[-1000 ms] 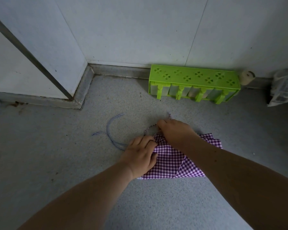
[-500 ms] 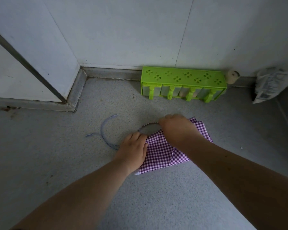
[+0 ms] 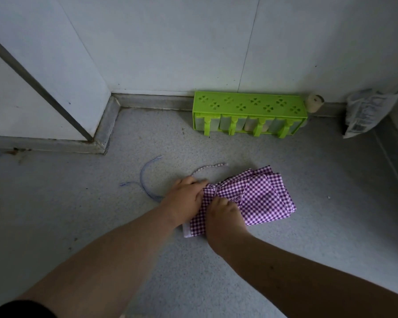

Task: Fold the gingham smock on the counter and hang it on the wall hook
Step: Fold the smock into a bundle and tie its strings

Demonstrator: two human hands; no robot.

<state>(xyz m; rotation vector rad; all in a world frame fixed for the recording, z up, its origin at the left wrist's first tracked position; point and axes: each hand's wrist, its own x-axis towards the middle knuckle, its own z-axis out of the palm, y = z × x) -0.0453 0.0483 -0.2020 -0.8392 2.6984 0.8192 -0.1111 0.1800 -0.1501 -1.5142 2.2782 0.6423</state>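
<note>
Dim, cool, even light fills the scene, with no glare. A soft shadow gathers under the bright green plastic rack (image 3: 249, 115) on the speckled grey counter (image 3: 78, 203). Wide-angle distortion bends the white wall panels (image 3: 170, 42) at the edges; the forearms nearest the lens blur and darken.

The left hand (image 3: 185, 198) covered the near-left edge of the folded gingham smock (image 3: 260, 198), and its fingertips were buried in the bunched cloth. The right hand (image 3: 224, 215) hid the fabric beneath it; its grip couldn't be read. The blue tie string (image 3: 145, 180) vanished under the left wrist. Contents of the green rack (image 3: 248, 106) stayed indistinct. The printed bag (image 3: 365, 111) was too blurred to read.
</note>
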